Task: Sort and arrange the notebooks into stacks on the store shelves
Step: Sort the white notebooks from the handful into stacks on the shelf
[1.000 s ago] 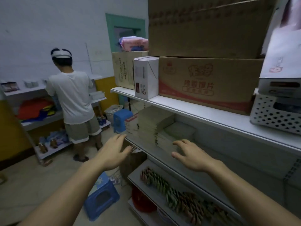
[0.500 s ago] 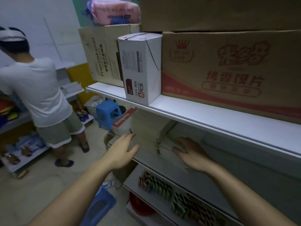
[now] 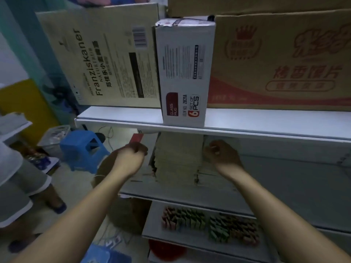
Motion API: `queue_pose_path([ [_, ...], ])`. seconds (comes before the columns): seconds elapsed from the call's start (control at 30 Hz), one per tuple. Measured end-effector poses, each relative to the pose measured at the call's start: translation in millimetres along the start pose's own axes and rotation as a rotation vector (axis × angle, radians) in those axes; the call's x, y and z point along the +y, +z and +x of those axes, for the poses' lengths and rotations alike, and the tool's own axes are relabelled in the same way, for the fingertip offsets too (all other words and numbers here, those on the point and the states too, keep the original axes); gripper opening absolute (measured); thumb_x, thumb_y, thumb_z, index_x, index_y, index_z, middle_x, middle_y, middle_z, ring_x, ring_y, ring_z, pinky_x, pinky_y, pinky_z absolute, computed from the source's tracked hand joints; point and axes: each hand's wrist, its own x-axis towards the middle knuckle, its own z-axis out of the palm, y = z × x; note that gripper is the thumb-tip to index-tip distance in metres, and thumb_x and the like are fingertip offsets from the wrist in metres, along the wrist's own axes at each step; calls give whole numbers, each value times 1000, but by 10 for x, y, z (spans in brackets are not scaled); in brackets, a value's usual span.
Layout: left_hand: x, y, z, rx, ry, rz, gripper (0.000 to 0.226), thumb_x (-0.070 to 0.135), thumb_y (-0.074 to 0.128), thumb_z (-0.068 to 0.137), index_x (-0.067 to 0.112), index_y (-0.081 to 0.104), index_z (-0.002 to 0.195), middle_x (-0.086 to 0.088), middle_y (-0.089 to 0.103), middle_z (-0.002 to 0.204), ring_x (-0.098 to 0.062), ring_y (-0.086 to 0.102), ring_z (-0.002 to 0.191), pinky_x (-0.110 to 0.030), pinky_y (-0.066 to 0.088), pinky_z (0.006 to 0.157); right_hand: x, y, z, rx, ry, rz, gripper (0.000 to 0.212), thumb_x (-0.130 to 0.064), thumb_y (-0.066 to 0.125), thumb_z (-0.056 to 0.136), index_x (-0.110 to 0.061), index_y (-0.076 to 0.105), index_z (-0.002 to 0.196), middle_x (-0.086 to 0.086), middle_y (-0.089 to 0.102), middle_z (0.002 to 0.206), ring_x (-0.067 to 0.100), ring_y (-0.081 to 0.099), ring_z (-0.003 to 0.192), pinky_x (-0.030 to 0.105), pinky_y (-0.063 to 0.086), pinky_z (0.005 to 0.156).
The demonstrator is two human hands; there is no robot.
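The middle shelf [image 3: 284, 177] runs across mid-frame; the tall notebook stack [image 3: 178, 158] stands on it at centre; the left hand [image 3: 131, 156] flanks its left side, the right hand [image 3: 222, 156] its right, equally near; both have curled fingers, but I cannot tell whether they grip notebooks.

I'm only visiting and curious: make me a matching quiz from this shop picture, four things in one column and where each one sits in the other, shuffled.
Things
1. white mug box
2. blue stool
3. tall notebook stack
4. coloured packets

Places
A. on the floor
B. between the left hand and the right hand
C. on the lower shelf
D. on the upper shelf, between the Franziskaner carton and the red-printed carton

Pairs: 1-D, 2-A, 3-B, 4-C
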Motion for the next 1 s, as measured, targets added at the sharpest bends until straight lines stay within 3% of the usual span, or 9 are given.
queue_pose_path([
  [0.1,175,100,248,-88,-26,-141,28,35,43,107,23,64,94,-14,69,100,-31,66,93,-40,51,86,-136,62,148,-45,212,100,43,-51,54,95,-16,62,119,5,69,111,27,66,102,42,56,90],
  [0.2,311,224,286,-232,-76,-142,41,41,37,110,15,59,132,3,64,102,-11,55,81,-30,45,72,-214,178,228,-111,319,220,44,-49,53,96,-9,65,107,12,69,103,30,68,95,45,59,83],
  [0.3,231,307,270,-300,-39,-162,54,40,40,108,22,35,159,-3,61,132,-19,59,100,-36,48,93,-240,317,231,-129,380,287,47,-50,56,94,-7,65,110,11,66,107,27,65,97,46,62,83],
  [0.43,126,354,251,-257,8,-173,45,36,47,106,16,52,145,-8,61,139,-29,60,118,-40,49,102,-306,409,165,-106,355,223,47,-50,57,90,-12,64,118,4,65,114,21,63,97,38,60,80],
  [0.63,77,404,196,-204,-4,-289,17,29,65,98,19,62,111,-1,68,105,-26,65,99,-45,55,96,-304,369,109,-46,381,259,33,-38,63,88,-9,67,103,8,68,104,23,64,90,37,57,78],
  [0.73,80,382,203,-198,-28,-327,33,29,69,95,14,60,124,2,63,102,-23,62,96,-36,53,87,-248,364,85,-40,447,358,21,-34,67,90,-13,64,90,7,67,98,22,62,83,37,57,78],
  [0.83,65,360,226,-206,-37,-308,48,34,68,95,9,57,134,-7,63,120,-29,62,109,-39,54,93,-219,395,63,-59,477,380,20,-34,66,91,-15,63,91,3,65,97,18,60,83,35,57,78],
  [0.9,68,357,242,-231,-50,-331,39,34,66,97,11,58,127,-8,63,119,-29,62,108,-42,53,96,-201,425,78,-55,481,359,23,-36,65,91,-14,63,97,3,65,99,17,60,82,32,55,73],
  [1.0,97,350,288,-257,-63,-370,33,32,68,96,14,55,120,-7,63,113,-25,63,99,-38,54,86,-224,446,115,-90,484,323,39,-41,64,89,-12,62,114,4,65,107,18,59,86,29,52,69],
])
